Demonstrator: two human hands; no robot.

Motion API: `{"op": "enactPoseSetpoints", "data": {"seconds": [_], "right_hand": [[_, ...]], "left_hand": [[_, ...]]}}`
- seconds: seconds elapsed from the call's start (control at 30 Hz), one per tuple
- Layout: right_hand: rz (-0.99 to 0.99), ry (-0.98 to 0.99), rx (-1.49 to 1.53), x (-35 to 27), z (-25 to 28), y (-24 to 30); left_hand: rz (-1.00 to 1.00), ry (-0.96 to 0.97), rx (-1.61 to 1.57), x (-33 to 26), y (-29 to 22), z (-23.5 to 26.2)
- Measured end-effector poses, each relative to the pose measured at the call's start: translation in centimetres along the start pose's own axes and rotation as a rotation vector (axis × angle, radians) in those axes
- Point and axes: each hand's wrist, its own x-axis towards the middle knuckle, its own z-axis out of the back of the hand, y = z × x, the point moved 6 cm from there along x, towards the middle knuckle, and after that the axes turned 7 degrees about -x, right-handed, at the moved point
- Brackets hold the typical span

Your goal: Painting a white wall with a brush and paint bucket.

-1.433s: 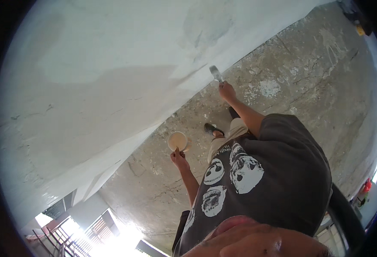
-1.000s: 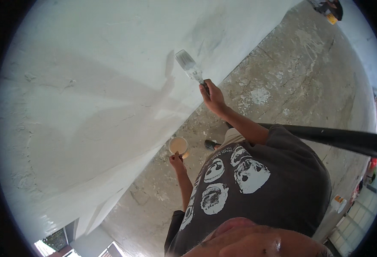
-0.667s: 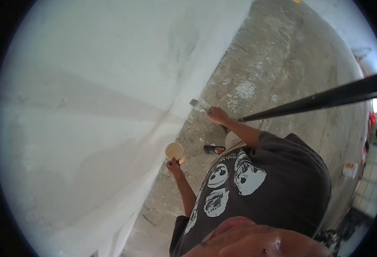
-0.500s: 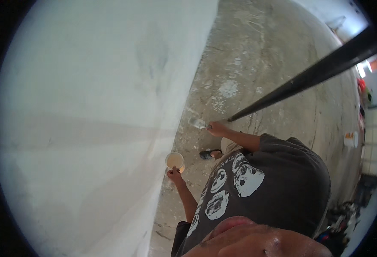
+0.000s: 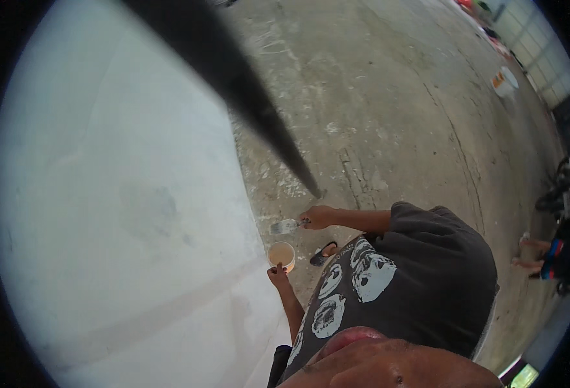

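Observation:
My left hand [image 5: 277, 275] is closed on the near rim of a small round white tub [image 5: 291, 264], which looks beige inside. The tub hangs close beside the white wall. My right hand [image 5: 317, 218] grips the dark handle of a flat paintbrush [image 5: 284, 226]. Its broad pale end points left, toward the wall, and sits a little above and beyond the tub without touching it. Brush and wall [image 5: 149, 258] look slightly apart. Faint grey patches and a darker band show on the wall.
A thick black pole [image 5: 259, 113] slants across the view, ending near my right hand. The concrete floor [image 5: 395, 116] has cracks and white splashes. A white bucket [image 5: 505, 83] stands far right. Another person [image 5: 560, 252] and motorcycles [image 5: 563, 187] are at the right edge. My sandalled foot [image 5: 324, 253] shows below.
My view has turned, so the pole now crosses the upper left and the wall's edge slants differently. The brush and tub are closer together. Both hands keep their hold.

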Motion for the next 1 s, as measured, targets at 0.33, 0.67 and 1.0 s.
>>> {"op": "enactPoseSetpoints", "data": {"seconds": [0.33, 0.67, 1.0], "right_hand": [[-0.013, -0.078, 0.104, -24.2, 14.0, -23.7], [-0.357, -0.065, -0.070, -41.0, 21.3, -36.3], [-0.589, -0.160, 0.055, -40.0, 29.0, -41.1]], "left_hand": [[0.044, 0.352, 0.034, -12.9, 1.9, -32.4], [-0.104, 0.634, 0.318, -25.2, 1.1, -57.8], [-0.422, 0.925, 0.551, -24.8, -5.1, -74.7]]}}
